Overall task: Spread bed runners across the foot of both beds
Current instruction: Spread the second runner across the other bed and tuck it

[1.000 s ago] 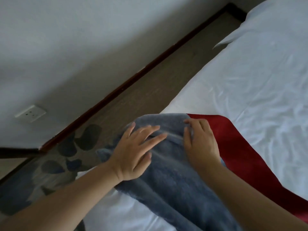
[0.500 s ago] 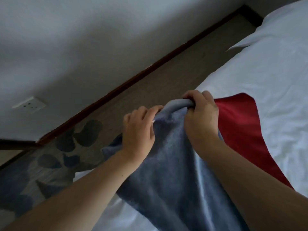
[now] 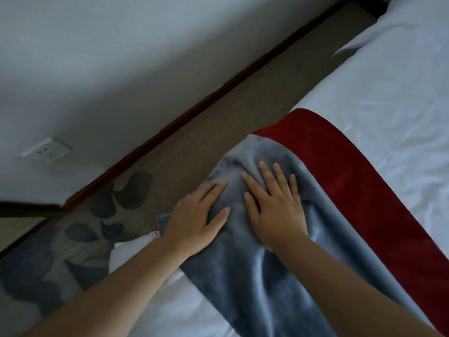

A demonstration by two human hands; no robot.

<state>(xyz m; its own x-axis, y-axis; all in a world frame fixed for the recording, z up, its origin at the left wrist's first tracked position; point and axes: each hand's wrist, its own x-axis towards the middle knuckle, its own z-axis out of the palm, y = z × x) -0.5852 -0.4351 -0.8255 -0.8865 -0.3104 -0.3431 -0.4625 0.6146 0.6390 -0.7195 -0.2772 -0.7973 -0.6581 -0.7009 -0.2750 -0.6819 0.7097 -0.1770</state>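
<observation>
A blue-grey plush bed runner (image 3: 245, 276) with a red band (image 3: 359, 181) along its far side lies across the white bed (image 3: 388, 88), its end draped over the bed's left edge. My left hand (image 3: 196, 215) lies flat on the runner at that edge, fingers straight. My right hand (image 3: 274, 205) presses flat on the runner just beside it, fingers spread. Neither hand holds any fabric.
A strip of brown floor (image 3: 218, 132) runs between the bed and the white wall (image 3: 121, 57), edged by a dark skirting board (image 3: 194, 110). A wall socket (image 3: 46, 150) sits low on the left. A leaf-patterned rug (image 3: 73, 239) lies at lower left. A pillow (image 3: 413, 20) lies at upper right.
Half a second ago both hands gripped the runner's end and held it lifted. Now the end lies down over the bed's edge and both hands are flat on it.
</observation>
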